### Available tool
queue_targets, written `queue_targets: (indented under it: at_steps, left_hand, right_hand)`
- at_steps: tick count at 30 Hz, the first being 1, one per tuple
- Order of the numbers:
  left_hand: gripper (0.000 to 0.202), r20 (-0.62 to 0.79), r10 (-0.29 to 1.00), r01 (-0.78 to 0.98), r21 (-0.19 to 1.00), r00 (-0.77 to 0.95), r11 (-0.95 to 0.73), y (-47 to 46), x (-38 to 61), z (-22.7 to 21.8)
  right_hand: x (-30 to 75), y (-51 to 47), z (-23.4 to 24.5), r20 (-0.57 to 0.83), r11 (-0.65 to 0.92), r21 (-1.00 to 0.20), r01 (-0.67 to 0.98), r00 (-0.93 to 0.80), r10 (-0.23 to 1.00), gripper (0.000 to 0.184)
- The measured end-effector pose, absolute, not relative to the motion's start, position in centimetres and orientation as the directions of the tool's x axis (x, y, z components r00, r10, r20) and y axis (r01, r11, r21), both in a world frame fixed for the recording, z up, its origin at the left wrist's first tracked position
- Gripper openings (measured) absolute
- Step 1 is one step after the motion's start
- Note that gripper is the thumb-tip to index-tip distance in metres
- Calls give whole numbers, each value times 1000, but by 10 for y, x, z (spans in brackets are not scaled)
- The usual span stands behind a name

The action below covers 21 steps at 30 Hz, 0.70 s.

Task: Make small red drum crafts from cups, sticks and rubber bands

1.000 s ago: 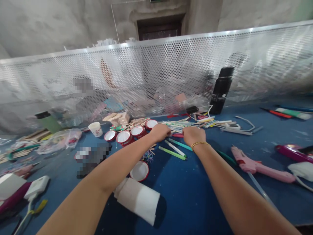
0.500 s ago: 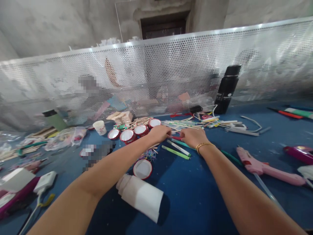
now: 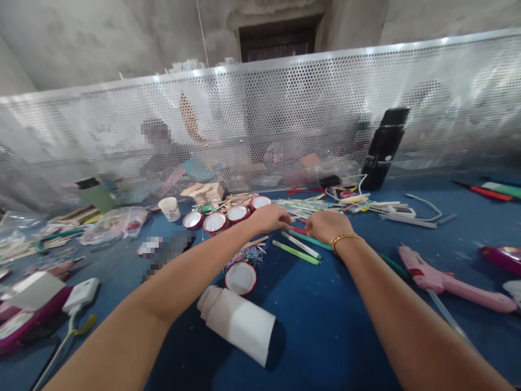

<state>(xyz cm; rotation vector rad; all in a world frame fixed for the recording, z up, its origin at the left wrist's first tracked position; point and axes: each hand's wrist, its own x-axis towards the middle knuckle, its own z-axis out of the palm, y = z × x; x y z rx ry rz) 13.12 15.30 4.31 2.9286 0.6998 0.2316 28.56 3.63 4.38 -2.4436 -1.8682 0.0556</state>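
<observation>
My left hand (image 3: 272, 218) reaches out over the far middle of the table, its fingers pinched at the left end of a slim red pen (image 3: 299, 231). The pen's other end is in the closed fingers of my right hand (image 3: 329, 227), which wears a gold bracelet. Its tip and full length are hidden. Just below lie a teal pen (image 3: 313, 240), a white pen (image 3: 302, 245) and a light green pen (image 3: 295, 252). Thin sticks (image 3: 309, 206) are spread behind my hands. Red-rimmed round lids (image 3: 215, 221) sit left of my left hand.
Nearer me are another round lid (image 3: 241, 278) and a rolled white sheet (image 3: 244, 323). A pink glue gun (image 3: 439, 279) lies right, a black bottle (image 3: 386, 149) stands behind, and a paper cup (image 3: 169, 209) stands left. A perforated metal screen (image 3: 277, 119) runs along the back.
The view has shifted slightly, so everything appears a little further right. Both hands keep about the same place around the red pen.
</observation>
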Motion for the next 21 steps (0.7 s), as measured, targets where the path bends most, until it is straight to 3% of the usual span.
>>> queue_targets:
  at_steps: [5,12,15,21]
  left_hand:
    - [26,164,474,464,97,865,-880,164,141,43]
    - [24,140,496,494,56,857,-868,177,161,32]
    - [21,114,496,495,38,861,-868,180,171,27]
    - [20,93,523,525,1,847,-851,178,183,24]
  right_hand:
    - [293,36,41,-90,-243,-78,967,236,968,23]
    - [289,32,43,-132,-146,-141,979,128,983,22]
    - [290,36,43,-78,-167,-132,977,158,984,25]
    - [301,51,28,49,-359,-34,933,360,932,39]
